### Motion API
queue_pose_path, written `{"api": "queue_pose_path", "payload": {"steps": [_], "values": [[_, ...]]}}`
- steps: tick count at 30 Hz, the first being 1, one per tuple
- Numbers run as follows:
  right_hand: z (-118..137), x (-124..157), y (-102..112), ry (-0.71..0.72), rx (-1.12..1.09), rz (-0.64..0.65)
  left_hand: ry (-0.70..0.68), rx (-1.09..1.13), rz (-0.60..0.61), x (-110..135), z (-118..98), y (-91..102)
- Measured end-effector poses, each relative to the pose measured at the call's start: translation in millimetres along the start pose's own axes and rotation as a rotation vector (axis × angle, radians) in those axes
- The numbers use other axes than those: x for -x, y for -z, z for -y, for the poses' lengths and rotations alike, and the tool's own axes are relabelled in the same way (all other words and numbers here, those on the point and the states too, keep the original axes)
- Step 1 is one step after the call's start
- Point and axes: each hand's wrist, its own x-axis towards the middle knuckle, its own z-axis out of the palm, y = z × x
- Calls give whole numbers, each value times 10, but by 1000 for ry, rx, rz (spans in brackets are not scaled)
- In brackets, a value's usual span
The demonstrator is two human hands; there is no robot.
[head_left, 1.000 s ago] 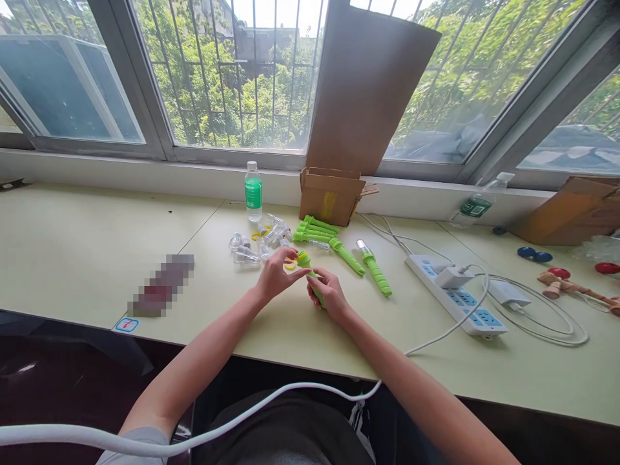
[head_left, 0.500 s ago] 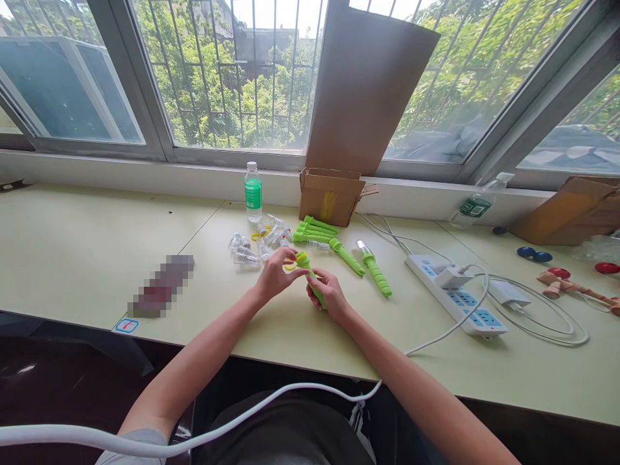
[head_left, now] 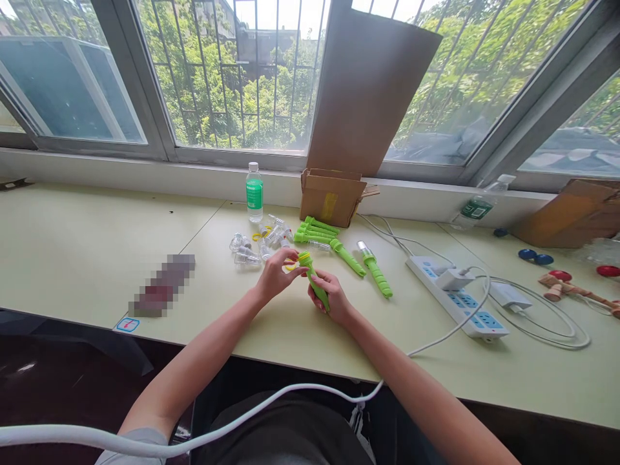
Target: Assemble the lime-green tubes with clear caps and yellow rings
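My right hand (head_left: 333,296) wraps round the lower part of a green plastic handle (head_left: 314,279), which is tilted with its wide end up and away from me. A yellow ring (head_left: 304,257) sits at that wide end. The fingers and thumb of my left hand (head_left: 277,276) close on the handle just by the ring. Beyond my hands are several more green handles (head_left: 317,229) in a pile, and one loose handle (head_left: 347,257). Another handle (head_left: 378,274) has a clear cap (head_left: 362,247) on it. Several clear plastic pieces (head_left: 247,257) lie beyond my left hand, with yellow rings (head_left: 256,237) among them.
A water bottle (head_left: 254,194) and a cardboard box (head_left: 330,197) stand by the window sill. To the right lie a power strip (head_left: 458,297), looped white cables and wooden toys (head_left: 557,284). A white cable (head_left: 271,397) crosses in front of my body. A blurred-out object (head_left: 162,287) lies left.
My hands stay on the same green handle, which has turned slightly so more of its side and the yellow ring show. The other objects on the table have not moved.
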Motion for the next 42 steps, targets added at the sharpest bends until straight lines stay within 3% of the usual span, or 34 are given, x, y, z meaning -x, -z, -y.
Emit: {"api": "queue_pose_path", "payload": {"steps": [8,16,31,42], "values": [[-19,-14,9,-2,18,18,-8,-3,-24,0,33,-17],[-113,-32,-57,213,298,-182,-47,-71,-69,3,16,11],[-75,17,-5,148,142,-61,-93,-103,-36,14,-19,-26],[-65,6,18,118,69,-47,-39,-4,-27,2,-48,-18]]}}
